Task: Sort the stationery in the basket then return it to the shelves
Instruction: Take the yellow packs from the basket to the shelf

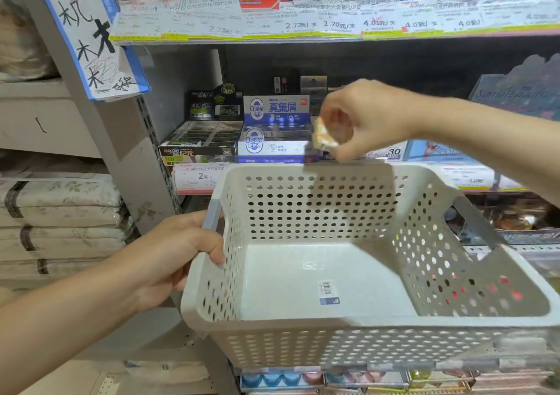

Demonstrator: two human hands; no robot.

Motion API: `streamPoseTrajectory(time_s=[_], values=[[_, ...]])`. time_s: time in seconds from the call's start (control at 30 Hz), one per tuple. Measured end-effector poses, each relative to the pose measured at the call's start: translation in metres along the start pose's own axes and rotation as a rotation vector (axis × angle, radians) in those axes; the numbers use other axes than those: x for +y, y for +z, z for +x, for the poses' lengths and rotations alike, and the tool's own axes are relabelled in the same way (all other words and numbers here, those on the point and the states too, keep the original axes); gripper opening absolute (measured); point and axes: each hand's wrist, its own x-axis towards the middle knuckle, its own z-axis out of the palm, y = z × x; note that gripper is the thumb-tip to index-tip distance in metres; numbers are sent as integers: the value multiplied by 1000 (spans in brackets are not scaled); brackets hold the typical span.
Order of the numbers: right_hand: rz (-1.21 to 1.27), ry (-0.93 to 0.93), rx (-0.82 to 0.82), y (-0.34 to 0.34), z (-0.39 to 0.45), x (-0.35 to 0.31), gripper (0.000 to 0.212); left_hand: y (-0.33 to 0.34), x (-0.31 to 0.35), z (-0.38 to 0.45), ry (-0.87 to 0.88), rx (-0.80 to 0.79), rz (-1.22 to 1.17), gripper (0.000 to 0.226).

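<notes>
A stationery shop aisle, seen at shelf height.

Paper price tags (318, 22) marked in yuan, among them 2.7, 1.70 and 4.0, line the edge of a grey metal shelf (272, 40), while retail display boxes (274, 128) of small boxed goods stand open-fronted on the tier below with a 2.00 price label (201, 178) under them. A handwritten paper sign (91, 40) hangs on the slotted upright (148, 140), and a white perforated shopping basket (348, 325) is held before the stock.
</notes>
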Motion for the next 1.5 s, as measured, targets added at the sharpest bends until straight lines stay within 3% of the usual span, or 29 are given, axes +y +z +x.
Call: streamPoseTrajectory(time_s=[0.1,0.2,0.33,0.6,0.8,1.23,1.5], values=[[-65,234,-118,0,10,37,27,0,3,1,-2,-2,1,56],[-8,472,-219,3,18,62,57,1,6,2,4,-21,2,57],[-112,357,-235,13,31,71,45,3,7,5,6,-48,-5,56],[-41,250,-265,21,41,84,24,4,8,6,18,-59,2,56],[-96,212,-236,25,42,94,25,6,7,5,20,-47,11,57],[7,353,-208,34,43,94,28,6,4,8,36,-99,-19,55],[0,305,-174,46,47,93,31,9,5,5,42,-51,-1,54]])
